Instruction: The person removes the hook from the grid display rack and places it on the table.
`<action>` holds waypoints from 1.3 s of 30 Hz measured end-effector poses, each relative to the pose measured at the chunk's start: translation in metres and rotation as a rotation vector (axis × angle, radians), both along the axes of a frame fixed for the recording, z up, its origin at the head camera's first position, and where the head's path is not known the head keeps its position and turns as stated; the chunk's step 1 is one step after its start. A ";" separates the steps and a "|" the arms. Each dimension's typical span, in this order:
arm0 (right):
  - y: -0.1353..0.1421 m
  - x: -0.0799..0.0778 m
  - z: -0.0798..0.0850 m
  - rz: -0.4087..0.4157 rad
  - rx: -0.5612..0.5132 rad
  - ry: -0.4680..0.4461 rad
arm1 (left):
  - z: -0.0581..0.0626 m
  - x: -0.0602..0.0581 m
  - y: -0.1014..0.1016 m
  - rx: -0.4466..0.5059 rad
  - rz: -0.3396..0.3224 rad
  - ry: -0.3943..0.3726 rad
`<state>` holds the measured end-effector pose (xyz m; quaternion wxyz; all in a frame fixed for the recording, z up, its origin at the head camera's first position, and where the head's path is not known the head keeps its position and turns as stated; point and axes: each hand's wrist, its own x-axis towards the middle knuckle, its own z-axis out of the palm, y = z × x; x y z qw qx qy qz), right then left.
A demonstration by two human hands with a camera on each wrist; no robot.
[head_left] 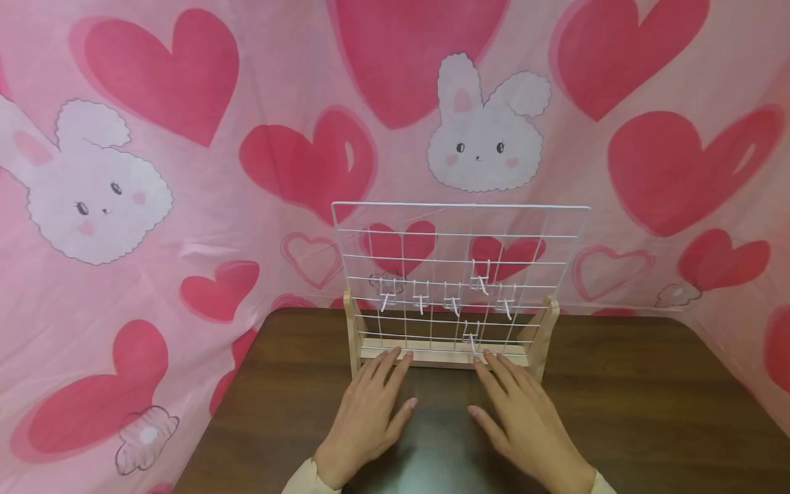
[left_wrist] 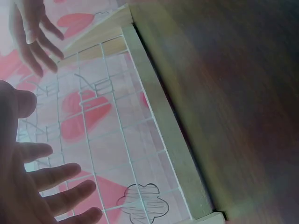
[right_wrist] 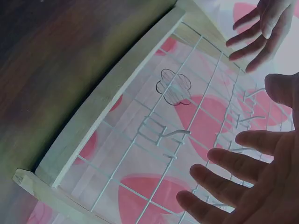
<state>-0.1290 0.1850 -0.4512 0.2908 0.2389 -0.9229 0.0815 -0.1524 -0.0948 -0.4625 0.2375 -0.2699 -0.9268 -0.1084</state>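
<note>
A white wire grid rack (head_left: 461,204) stands upright in a pale wooden base (head_left: 432,353) on the table. Several white hooks (head_left: 453,304) hang on its wires, one higher and one lower than the row between them. My left hand (head_left: 370,405) is spread in front of the rack's left half, fingers straight and holding nothing. On the other side my right hand (head_left: 524,412) is likewise extended with empty fingers, its fingertips overlapping the base just below the lowest hook (head_left: 471,338). Both wrist views show the fingers apart in front of the grid.
The dark wooden table (head_left: 629,384) extends to both sides of the rack. A pink cloth backdrop (head_left: 278,62) with hearts and rabbit faces hangs behind and around the table, close to its back edge.
</note>
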 end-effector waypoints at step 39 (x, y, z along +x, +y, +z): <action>-0.005 -0.031 0.040 0.092 -0.289 0.276 | -0.006 -0.025 -0.019 0.388 0.013 -0.012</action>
